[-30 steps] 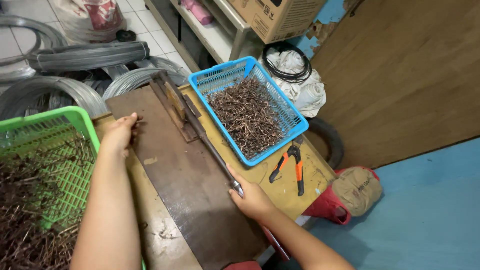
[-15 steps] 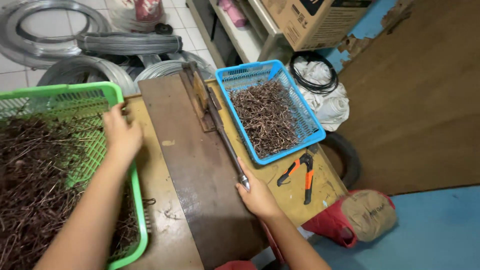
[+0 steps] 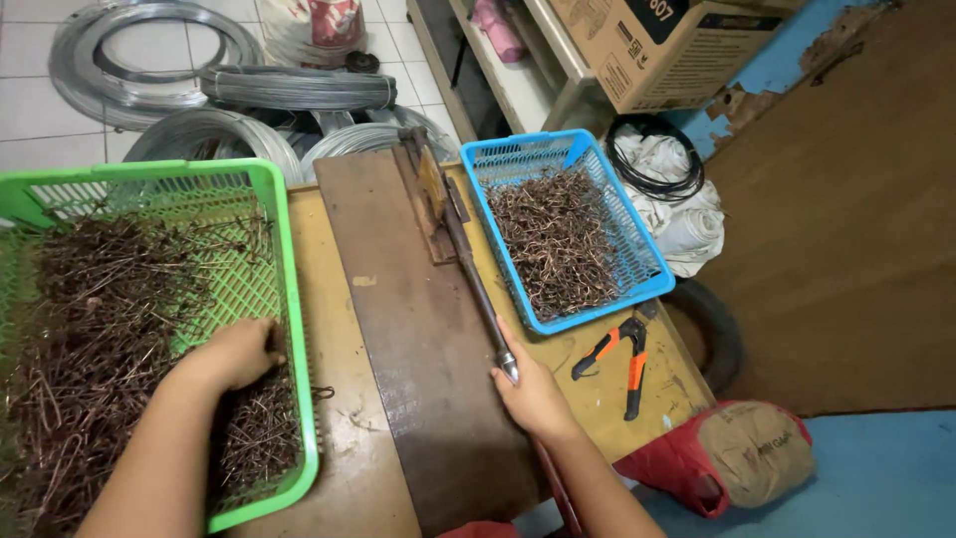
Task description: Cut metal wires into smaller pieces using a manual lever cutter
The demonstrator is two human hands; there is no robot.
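Coils of grey wire (image 3: 269, 88) lie on the tiled floor beyond our workbench (image 3: 329, 299). Our left hand (image 3: 231, 354) is curled into the rusty wire pieces (image 3: 110, 329) in the green basket (image 3: 289, 299), apparently gripping some. Our right hand (image 3: 533, 394) wraps the lever handle (image 3: 478, 289) beside the blue basket (image 3: 637, 249); orange cutters (image 3: 622, 359) lie nearby.

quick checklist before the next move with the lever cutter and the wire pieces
1. Left hand inside the green basket, on the brown wire pieces: ok.
2. Pieces actually in its grip: cannot tell.
3. Right hand on the lever handle: ok.
4. Dark board beside the lever bare of pieces: ok.
5. Blue basket has room: ok.
6. Orange-handled pliers lying apart from the lever: ok.
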